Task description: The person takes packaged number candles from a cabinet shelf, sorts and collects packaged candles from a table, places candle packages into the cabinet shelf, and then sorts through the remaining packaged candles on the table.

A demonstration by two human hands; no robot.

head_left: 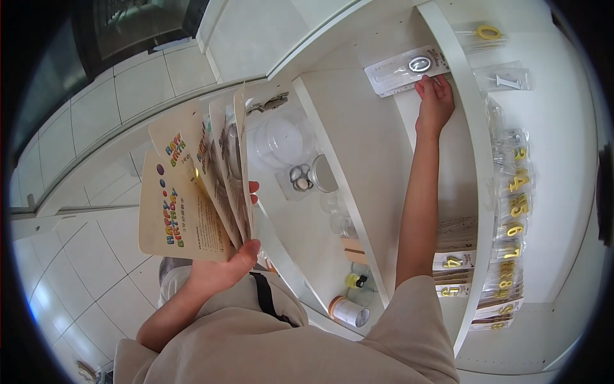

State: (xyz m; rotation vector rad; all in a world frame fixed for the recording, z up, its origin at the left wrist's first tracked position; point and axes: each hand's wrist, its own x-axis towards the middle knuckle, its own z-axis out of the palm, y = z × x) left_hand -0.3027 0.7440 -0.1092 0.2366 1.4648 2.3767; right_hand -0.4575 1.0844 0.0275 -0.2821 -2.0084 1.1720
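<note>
Nearest, well apart from the long white board [472,144] on its near side, the left hand [220,274] holds a fan of birthday packs [167,214] by their lower corner, thumb in front and fingertips showing behind. They are splayed; a firm, even pinch on the card should stop any slipping, without pressing the plastic fronts.

Between those packs and the board, past a second divider, stand jars [344,224] and a tin [348,312].

Next comes the right hand [436,107], fingers bent narrow at the edge of a silver pack [393,72]; whether they grip or only touch, I cannot tell. That pack lies just beside the board, on its near side. Best to handle it by its card edge, keeping it level and the wrist off the board.

Beyond the board runs a row of gold numbers [515,208].
</note>
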